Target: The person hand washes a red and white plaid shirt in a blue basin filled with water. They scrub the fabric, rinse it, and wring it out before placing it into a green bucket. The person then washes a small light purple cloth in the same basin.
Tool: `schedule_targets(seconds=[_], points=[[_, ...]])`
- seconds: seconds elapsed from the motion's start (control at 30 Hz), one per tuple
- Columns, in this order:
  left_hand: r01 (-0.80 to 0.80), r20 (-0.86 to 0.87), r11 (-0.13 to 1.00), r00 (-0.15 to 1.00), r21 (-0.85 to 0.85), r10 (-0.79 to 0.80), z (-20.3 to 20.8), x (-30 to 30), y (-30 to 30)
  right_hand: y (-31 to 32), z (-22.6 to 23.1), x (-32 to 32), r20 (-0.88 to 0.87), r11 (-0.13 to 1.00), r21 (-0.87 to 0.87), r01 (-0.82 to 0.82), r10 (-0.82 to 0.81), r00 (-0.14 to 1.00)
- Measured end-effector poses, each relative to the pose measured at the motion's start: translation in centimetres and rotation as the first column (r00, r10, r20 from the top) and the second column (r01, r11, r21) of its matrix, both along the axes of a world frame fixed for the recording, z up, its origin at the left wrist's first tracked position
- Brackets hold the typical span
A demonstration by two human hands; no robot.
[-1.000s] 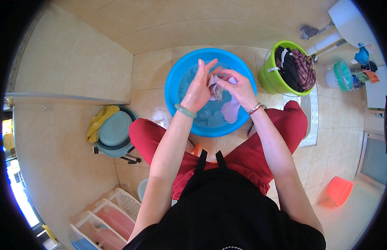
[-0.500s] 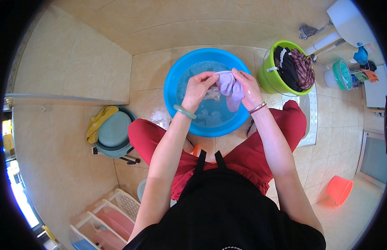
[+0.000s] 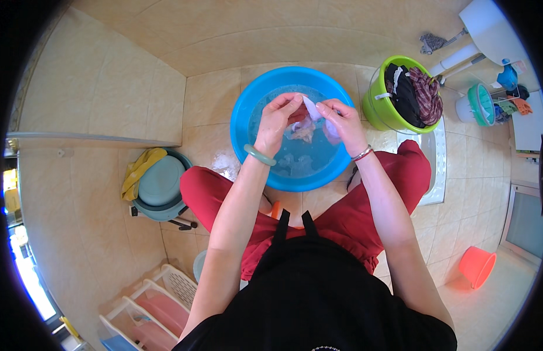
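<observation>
Over a round blue basin (image 3: 241, 155) of cloudy, sudsy water, both my hands hold a small wet lavender garment (image 3: 310, 109). My left hand (image 3: 275, 121), below a pale green bangle, pinches its left side between thumb and fingers. On the other side my right hand (image 3: 347, 126) grips it, with part of the fabric bunched in and below the fingers. The garment's exact kind is hard to tell, as the fingers cover much of it. Under my hands, a pale cloth (image 3: 302, 133) lies in the water.
A green bucket (image 3: 375, 105) full of dark and plaid clothes stands right of the basin, by a white squat-toilet pan (image 3: 440, 158). At left are stacked basins (image 3: 160, 181) with a yellow cloth (image 3: 137, 172). A white rack (image 3: 149, 292) and an orange bucket (image 3: 477, 268) stand farther back.
The lavender garment hung spread between my hands; now it is gathered up, with a narrow strip pulled between them. My right hand has turned inward, its fingers closing over the fabric.
</observation>
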State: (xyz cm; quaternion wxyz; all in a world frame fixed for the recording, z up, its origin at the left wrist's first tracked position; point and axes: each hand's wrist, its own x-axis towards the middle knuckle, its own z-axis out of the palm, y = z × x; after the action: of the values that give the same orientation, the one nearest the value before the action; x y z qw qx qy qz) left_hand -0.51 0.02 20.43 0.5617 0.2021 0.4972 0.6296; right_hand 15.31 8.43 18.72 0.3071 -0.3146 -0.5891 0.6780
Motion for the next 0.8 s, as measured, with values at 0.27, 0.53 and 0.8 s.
schedule_targets(seconds=[0.27, 0.53, 0.8], points=[[-0.028, -0.029, 0.996, 0.999, 0.087, 0.031, -0.4, 0.9, 0.2, -0.7, -0.7, -1.2, 0.012, 0.993, 0.043, 0.113, -0.114, 0.993], [-0.036, 0.409, 0.999, 0.912, 0.029, 0.021, 0.7, 0.3, -0.5, 0.7, -1.4, -0.1, -0.058, 0.934, -0.354, 0.055, -0.08, 0.995], [-0.263, -0.451, 0.961, 0.87, -0.087, 0.198, -2.5, 0.5, 0.3, -1.5, -0.1, -1.2, 0.081, 0.982, -0.179, 0.054, -0.04, 0.996]])
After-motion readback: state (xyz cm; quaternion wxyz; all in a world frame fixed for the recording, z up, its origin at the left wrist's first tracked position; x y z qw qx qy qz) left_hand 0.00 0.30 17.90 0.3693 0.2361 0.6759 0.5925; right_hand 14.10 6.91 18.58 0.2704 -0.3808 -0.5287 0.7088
